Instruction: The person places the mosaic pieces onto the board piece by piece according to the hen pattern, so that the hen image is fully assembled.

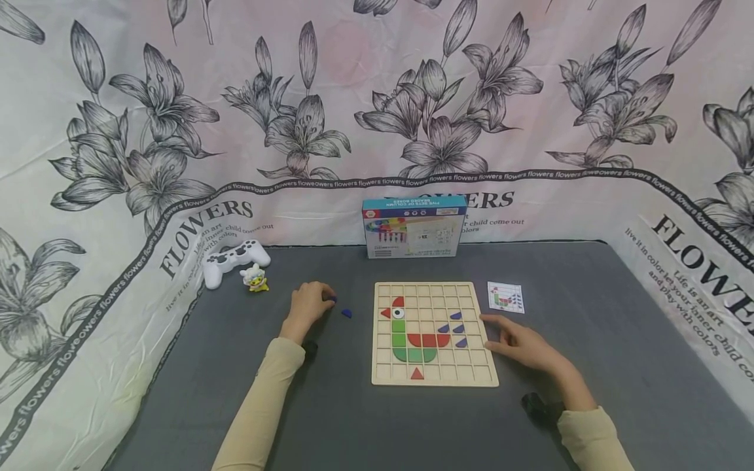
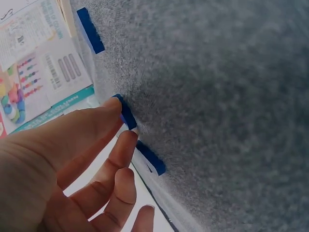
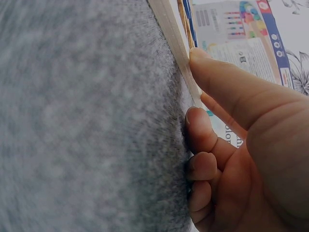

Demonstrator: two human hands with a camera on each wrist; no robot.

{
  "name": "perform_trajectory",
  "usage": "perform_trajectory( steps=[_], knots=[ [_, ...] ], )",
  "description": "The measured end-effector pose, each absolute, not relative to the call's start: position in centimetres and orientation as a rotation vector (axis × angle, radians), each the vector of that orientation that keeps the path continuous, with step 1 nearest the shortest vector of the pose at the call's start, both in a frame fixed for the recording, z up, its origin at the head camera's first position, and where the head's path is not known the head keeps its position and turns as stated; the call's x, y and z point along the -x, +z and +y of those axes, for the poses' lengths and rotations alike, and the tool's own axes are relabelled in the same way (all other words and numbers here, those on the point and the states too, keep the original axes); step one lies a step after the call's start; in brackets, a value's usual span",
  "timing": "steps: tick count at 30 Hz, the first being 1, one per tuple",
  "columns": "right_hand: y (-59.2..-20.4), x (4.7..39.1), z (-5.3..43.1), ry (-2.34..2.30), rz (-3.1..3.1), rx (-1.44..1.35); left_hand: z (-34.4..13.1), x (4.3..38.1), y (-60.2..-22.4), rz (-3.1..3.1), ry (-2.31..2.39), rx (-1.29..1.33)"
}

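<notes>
My left hand [image 1: 307,306] pinches a small blue quarter-round tile [image 2: 126,113] between thumb and forefinger, close over the grey tabletop. In the left wrist view, one loose blue tile [image 2: 91,31] lies farther on and another blue tile [image 2: 151,157] sits by the curled lower fingers. Right of that hand is a wooden grid board [image 1: 456,373] bearing a bird shape of red, green and blue tiles with a round eye tile [image 1: 398,313]. At the board's right edge, my right hand [image 1: 521,341] rests with thumb and forefinger touching the rim, its other fingers loosely bent.
A small pattern card [image 1: 505,297] lies beyond the board's right corner. Behind the board stands a cardboard box [image 1: 415,229] against the flowered cloth. A white game controller [image 1: 237,260] and a small yellow-and-white figurine [image 1: 255,278] are at the back left.
</notes>
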State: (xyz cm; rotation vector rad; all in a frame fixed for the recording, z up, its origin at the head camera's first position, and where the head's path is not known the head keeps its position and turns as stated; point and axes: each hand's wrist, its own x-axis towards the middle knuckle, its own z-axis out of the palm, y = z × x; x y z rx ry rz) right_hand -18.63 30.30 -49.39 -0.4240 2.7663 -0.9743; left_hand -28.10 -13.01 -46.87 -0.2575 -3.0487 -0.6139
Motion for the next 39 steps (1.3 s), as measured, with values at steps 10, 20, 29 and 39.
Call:
perform_trajectory(
  steps=[10, 20, 29, 39],
  knots=[
    [-49.3, 18.5, 30.3, -0.978, 2.767, 0.426, -12.5, 28.0, -46.7, -3.028, -0.598, 0.312],
    [-49.1, 18.6, 30.1, -0.967, 2.769, 0.428, -9.5, 27.9, -46.6, -3.000, -0.640, 0.370],
    [-49.2, 18.6, 30.2, -0.978, 2.766, 0.445, -5.4, 27.2, -46.0, -2.975, -0.658, 0.531],
    [-49.2, 18.6, 30.2, -0.986, 2.757, 0.418, -1.3, 26.9, -45.2, -2.999, -0.633, 0.704]
  ],
)
